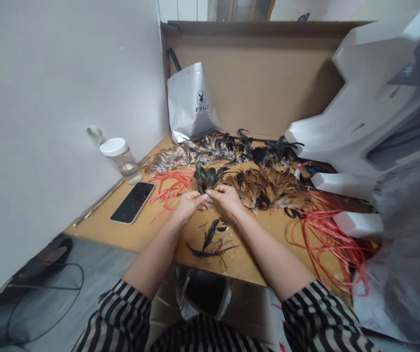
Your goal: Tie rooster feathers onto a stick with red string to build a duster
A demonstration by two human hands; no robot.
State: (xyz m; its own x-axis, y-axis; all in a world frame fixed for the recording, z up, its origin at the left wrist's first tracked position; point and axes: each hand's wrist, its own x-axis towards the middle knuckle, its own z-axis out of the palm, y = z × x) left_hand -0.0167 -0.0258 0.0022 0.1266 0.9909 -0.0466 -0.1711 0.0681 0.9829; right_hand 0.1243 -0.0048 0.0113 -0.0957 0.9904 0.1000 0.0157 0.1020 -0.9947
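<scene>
A small bunch of dark, green-sheened feathers [207, 176] stands up fanned out between my hands, above the table [151, 244]. My left hand [192, 203] pinches its lower end from the left. From the right, my right hand [227, 198] closes thumb and finger on the same base, the thumbs almost touching. The quill ends are hidden by the fingers. Behind my right hand lies a heap of brown feathers [268, 188]. Several loose dark feathers [211, 239] lie on the table below my hands.
Speckled feathers [187, 156] and black feathers [276, 151] line the back. Red plastic strips [173, 186] lie left; a tangle of red strips [330, 239] lies right. A phone [132, 203], lidded jar [121, 159], silver bag [191, 102] and white foam [371, 107] surround the work area.
</scene>
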